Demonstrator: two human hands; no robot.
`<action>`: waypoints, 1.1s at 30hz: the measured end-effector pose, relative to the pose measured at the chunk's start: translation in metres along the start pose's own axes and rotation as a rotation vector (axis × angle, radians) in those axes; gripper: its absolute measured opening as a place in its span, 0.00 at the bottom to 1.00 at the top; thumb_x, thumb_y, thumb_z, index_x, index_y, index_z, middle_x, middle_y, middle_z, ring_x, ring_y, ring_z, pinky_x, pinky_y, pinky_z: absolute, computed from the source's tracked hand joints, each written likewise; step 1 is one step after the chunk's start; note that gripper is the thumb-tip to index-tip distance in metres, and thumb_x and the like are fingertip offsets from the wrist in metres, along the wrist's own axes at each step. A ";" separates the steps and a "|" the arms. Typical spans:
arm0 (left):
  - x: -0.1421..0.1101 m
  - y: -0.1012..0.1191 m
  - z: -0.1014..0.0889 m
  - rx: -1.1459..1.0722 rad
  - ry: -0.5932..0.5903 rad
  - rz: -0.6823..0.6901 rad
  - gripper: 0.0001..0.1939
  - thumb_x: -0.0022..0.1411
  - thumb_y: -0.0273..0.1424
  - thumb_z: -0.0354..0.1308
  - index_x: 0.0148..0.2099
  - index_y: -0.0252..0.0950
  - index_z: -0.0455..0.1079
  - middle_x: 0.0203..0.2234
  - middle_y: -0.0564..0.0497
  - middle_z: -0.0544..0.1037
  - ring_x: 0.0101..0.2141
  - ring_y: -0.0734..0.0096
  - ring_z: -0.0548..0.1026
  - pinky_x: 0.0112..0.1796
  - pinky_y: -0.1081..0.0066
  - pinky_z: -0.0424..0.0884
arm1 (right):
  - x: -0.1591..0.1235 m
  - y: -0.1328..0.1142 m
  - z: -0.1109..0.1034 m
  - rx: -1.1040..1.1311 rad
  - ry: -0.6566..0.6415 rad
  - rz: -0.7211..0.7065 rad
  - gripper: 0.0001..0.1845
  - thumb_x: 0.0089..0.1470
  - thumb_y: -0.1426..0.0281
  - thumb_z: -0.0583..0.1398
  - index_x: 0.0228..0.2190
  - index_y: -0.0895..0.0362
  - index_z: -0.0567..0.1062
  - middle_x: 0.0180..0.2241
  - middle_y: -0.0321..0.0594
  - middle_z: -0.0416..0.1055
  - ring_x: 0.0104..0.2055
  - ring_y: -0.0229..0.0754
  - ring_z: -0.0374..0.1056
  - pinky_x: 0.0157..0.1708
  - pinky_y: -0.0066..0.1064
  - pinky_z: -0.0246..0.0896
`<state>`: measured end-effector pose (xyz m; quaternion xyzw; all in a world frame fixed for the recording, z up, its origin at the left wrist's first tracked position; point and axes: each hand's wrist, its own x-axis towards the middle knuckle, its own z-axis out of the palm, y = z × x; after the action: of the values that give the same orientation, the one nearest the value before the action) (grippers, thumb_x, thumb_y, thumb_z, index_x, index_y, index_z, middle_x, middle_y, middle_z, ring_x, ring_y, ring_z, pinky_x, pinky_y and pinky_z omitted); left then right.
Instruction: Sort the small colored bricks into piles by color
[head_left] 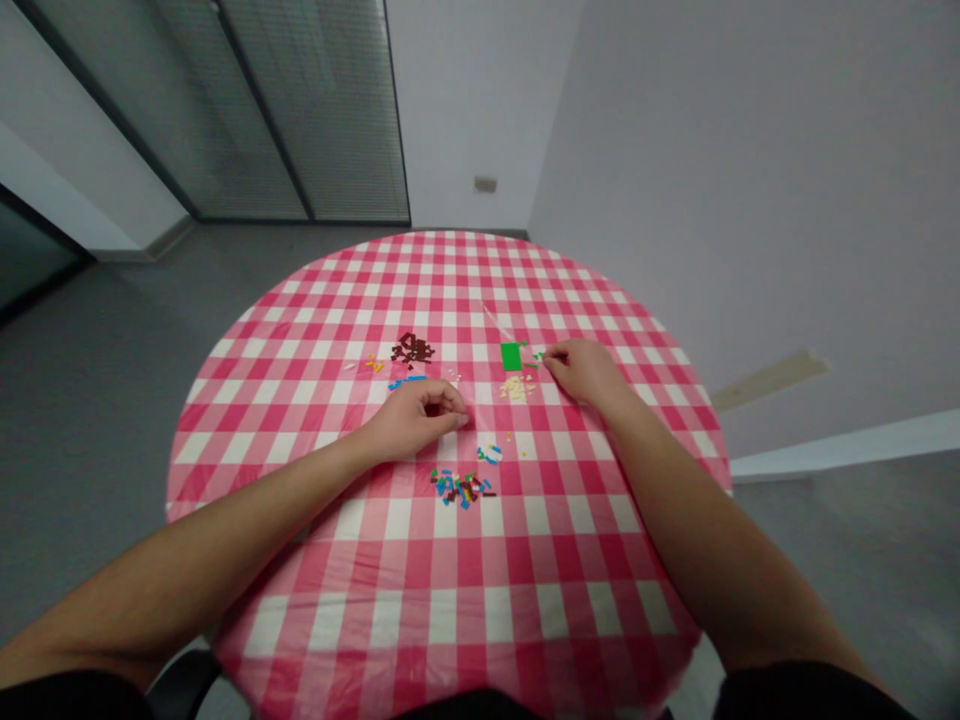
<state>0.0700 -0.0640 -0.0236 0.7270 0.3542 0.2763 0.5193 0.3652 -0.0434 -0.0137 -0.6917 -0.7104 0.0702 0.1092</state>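
Brick piles (461, 488) on checked tablecloth (225, 470).
My left hand (416, 420) is curled, contents unclear, near blue bricks (407, 381); right hand (585, 370) open, just beside the green plate (511, 356). Such tiny parts want a careful pinch.

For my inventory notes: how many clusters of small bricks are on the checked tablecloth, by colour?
Dark brown heap: 1
Yellow scatter: 1
Blue row: 1
Cream heap: 1
Small blue-and-white cluster: 1
Mixed-colour heap: 1
Total: 6 clusters (single bricks are too small to count)
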 end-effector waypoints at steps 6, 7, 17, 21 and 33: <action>-0.001 0.001 0.000 0.027 -0.010 0.000 0.05 0.58 0.32 0.61 0.33 0.36 0.73 0.28 0.49 0.80 0.30 0.70 0.76 0.35 0.67 0.72 | 0.000 0.001 0.001 0.026 0.072 0.003 0.14 0.60 0.68 0.58 0.35 0.57 0.85 0.37 0.47 0.81 0.36 0.49 0.74 0.33 0.35 0.62; -0.001 0.001 0.000 0.029 -0.013 -0.001 0.05 0.58 0.32 0.61 0.33 0.36 0.73 0.28 0.49 0.80 0.30 0.70 0.76 0.35 0.67 0.72 | 0.000 0.001 0.002 0.032 0.103 0.014 0.15 0.60 0.66 0.58 0.37 0.57 0.85 0.38 0.48 0.81 0.37 0.49 0.74 0.34 0.36 0.63; 0.000 -0.002 0.001 0.028 -0.021 0.004 0.04 0.58 0.31 0.62 0.33 0.35 0.73 0.28 0.49 0.80 0.30 0.71 0.76 0.35 0.67 0.72 | 0.004 -0.006 0.006 -0.011 0.085 0.061 0.18 0.62 0.63 0.57 0.37 0.56 0.86 0.34 0.49 0.80 0.32 0.48 0.73 0.32 0.37 0.63; 0.000 -0.002 0.001 0.043 -0.031 0.001 0.04 0.58 0.31 0.61 0.33 0.36 0.73 0.28 0.49 0.80 0.30 0.71 0.75 0.35 0.68 0.71 | 0.002 -0.007 0.005 0.000 0.089 0.058 0.18 0.63 0.63 0.56 0.37 0.56 0.85 0.35 0.49 0.80 0.33 0.48 0.73 0.33 0.37 0.64; -0.006 0.008 0.001 0.394 -0.311 0.299 0.12 0.66 0.30 0.58 0.49 0.37 0.78 0.39 0.44 0.82 0.40 0.64 0.78 0.44 0.65 0.71 | -0.003 -0.014 0.005 0.116 0.151 -0.128 0.17 0.63 0.63 0.57 0.42 0.58 0.83 0.40 0.49 0.79 0.41 0.49 0.72 0.41 0.38 0.65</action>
<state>0.0689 -0.0714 -0.0161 0.8916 0.2062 0.1608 0.3696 0.3502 -0.0465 -0.0153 -0.6407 -0.7377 0.0515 0.2064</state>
